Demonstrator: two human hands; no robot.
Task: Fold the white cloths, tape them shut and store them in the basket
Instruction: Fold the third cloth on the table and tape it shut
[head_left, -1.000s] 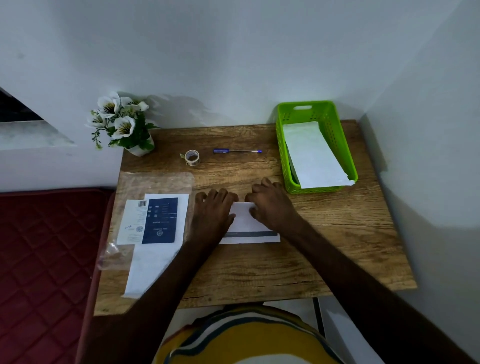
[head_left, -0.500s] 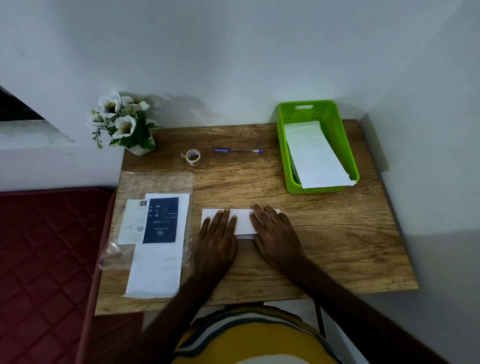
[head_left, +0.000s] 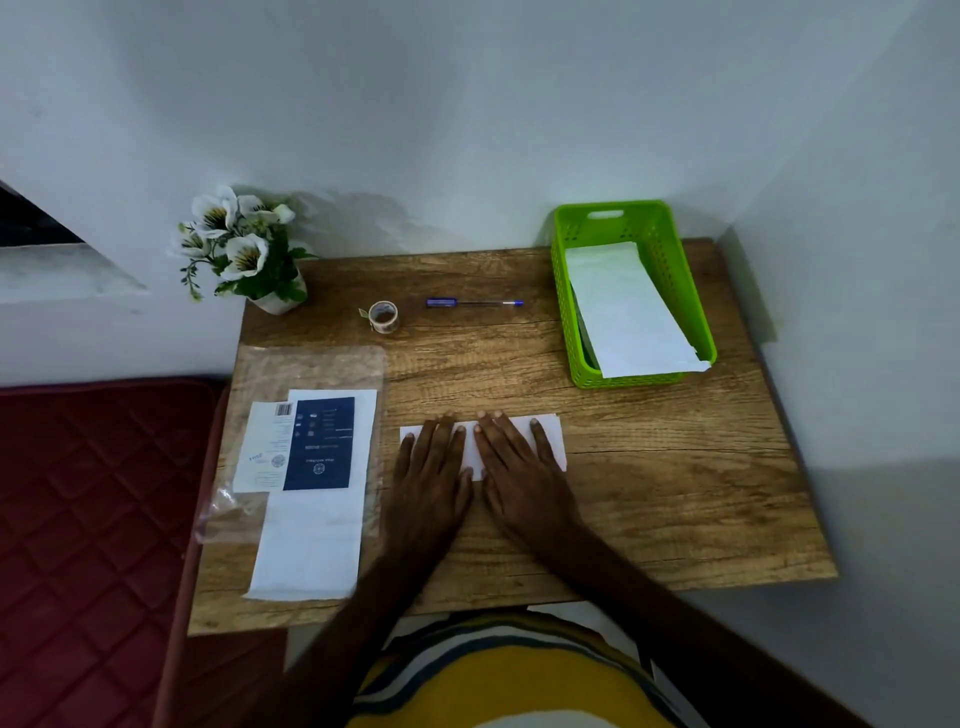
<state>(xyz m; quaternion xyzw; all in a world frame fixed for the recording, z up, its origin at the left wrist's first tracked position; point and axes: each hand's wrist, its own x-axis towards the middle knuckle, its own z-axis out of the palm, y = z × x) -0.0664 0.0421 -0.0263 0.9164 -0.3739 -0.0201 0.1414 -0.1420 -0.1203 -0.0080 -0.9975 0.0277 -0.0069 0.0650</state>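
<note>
A: Where does the folded white cloth lie?

B: Flat on the wooden table, near the middle, as a narrow strip running left to right. The left hand and the right hand both rest on it, palms down and side by side, thumbs nearly touching.

A: How do the fingers lie?

B: Straight and slightly spread on both hands, pressing the strip flat (neither hand curls round or pinches anything). The cloth's left end shows beside the left hand, its right end beyond the right hand.

A: And the basket?

B: The green basket stands at the far right of the table, well apart from the hands. A white cloth sheet lies in it, its near end overhanging the rim.

A: Other items?

B: A tape roll and a blue pen lie toward the far edge. A clear plastic packet with a printed insert lies on the left, and a potted flower stands at the far left corner.
</note>
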